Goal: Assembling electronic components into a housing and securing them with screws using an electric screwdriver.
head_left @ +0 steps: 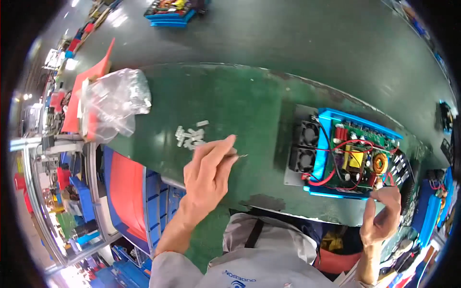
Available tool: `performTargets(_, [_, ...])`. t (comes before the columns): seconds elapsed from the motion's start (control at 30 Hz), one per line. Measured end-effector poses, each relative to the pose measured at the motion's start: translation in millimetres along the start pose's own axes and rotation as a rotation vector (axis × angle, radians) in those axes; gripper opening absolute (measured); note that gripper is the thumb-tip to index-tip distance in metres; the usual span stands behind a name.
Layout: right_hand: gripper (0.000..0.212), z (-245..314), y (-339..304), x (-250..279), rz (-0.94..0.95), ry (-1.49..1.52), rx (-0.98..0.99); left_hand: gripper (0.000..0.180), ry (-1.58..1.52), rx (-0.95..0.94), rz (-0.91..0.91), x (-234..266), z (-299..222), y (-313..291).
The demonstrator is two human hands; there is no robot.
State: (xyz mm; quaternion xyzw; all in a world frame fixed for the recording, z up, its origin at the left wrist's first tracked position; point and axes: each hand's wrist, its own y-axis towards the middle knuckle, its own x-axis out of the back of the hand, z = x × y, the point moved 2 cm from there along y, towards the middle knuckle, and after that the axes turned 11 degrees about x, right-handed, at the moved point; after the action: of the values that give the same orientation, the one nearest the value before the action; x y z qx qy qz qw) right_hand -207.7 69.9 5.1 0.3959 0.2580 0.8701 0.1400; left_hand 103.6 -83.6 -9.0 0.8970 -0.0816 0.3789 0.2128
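My left hand [209, 170] is raised over the green table, its fingers pinched together. A small, thin, wire-like piece [243, 155] sticks out from its fingertips; its kind is too small to tell. Just beyond that hand lies a loose pile of small white tube-shaped pieces [192, 138]. On the right stands an open electronic unit with a blue metal housing [319, 161], a green circuit board, red and black wires, a yellow transformer and two black fans. My right hand [382, 213] is at the unit's near right corner, fingers curled and closed; what they hold, if anything, is hidden.
At the far left, a clear plastic bag [117, 101] sits against an orange-red sheet [84, 96]. Another blue-housed unit [170, 18] rests at the back, and one more [430, 211] stands at the right edge. Blue bins [163, 197] are below the table's left side.
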Motion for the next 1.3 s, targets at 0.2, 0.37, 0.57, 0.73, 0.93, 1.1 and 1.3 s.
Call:
performTargets(0.2, [0.022,62.1,103.4,-95.4,0.268,0.169,0.274,0.013,-0.523,0.265,-0.226,5.3,55.5,-61.3])
performTargets(0.37, [0.023,85.6,156.2,-219.0,0.466,0.016,0.551,0.018,-1.137,0.921,-0.271,-5.2,79.6,-61.3])
performTargets(0.57, [0.021,90.3,158.0,-374.4,0.45,-0.109,0.457,0.034,-0.589,0.371,-0.123,11.7,103.9,-69.3])
performTargets(0.73, [0.027,82.8,148.7,-369.6,0.577,-0.216,0.334,0.034,-0.618,0.363,-0.121,2.4,110.4,-65.8])
performTargets(0.93, [0.031,88.2,151.9,-380.6,0.48,-0.219,0.326,0.038,-0.53,0.415,-0.108,4.9,107.5,-64.1])
performTargets(1.1, [0.019,102.6,163.6,-392.0,0.384,-0.091,0.465,0.037,-0.435,0.319,-0.136,18.0,109.6,-64.0])
performTargets(1.3, [0.023,86.2,156.5,-374.5,0.475,-0.198,0.313,0.035,-0.561,0.38,-0.158,0.9,97.9,-55.7])
